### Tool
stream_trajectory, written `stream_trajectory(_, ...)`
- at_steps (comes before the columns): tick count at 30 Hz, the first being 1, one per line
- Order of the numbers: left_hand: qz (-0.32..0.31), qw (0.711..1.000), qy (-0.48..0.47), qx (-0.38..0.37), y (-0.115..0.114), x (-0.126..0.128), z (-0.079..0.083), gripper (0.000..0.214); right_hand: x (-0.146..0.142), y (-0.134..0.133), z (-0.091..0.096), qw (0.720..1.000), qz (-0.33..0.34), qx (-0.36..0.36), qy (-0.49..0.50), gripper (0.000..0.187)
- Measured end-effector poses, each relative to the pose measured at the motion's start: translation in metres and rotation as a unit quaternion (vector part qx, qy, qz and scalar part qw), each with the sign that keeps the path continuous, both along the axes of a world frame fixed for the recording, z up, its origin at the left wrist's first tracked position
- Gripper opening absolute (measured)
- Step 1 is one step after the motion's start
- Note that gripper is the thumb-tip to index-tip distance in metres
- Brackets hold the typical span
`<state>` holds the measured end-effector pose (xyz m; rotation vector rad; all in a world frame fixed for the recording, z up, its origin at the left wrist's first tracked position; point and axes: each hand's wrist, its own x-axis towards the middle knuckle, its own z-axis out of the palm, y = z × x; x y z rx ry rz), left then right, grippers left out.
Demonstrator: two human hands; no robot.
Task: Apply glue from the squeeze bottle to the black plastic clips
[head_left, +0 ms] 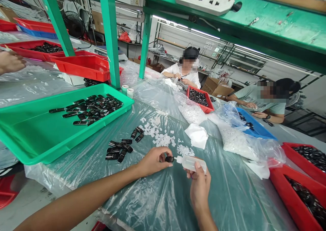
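Pinched in the fingers of my left hand [154, 161] is a small black plastic part [169, 159]. My right hand [200, 183] grips a translucent squeeze bottle [194, 164], lying nearly level, its narrow nozzle pointing left at the black part. Whether the tip touches the part I cannot tell. Just beyond my hands, small white pieces [163, 139] are scattered on the plastic-covered table [158, 193]. Several loose black parts [119, 149] lie left of my left hand. A crumpled white sheet [196, 136] rests beyond the bottle.
A green tray [33, 129] with black parts stands at left. Red trays [277, 176] edge the right side, near bags of white pieces [236, 142]. Green posts [109, 37] carry a shelf overhead. Two people work across the table; another person's hand [11, 61] shows at far left.
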<state>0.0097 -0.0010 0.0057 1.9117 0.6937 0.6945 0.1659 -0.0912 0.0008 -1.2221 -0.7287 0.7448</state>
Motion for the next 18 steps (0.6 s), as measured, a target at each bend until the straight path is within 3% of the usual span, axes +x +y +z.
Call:
stream_trajectory(13, -0.007, 1.0, -0.012, -0.001, -0.0006, 0.0002, 0.0018, 0.019, 0.0022, 0.006, 0.0041, 0.989, 0.042, 0.003, 0.141, 0.027)
stream_trajectory(18, -0.006, 1.0, 0.005, -0.02, 0.0018, 0.0008, -0.0047, 0.021, 0.003, 0.0077, 0.004, 0.98, 0.057, 0.005, 0.189, 0.024)
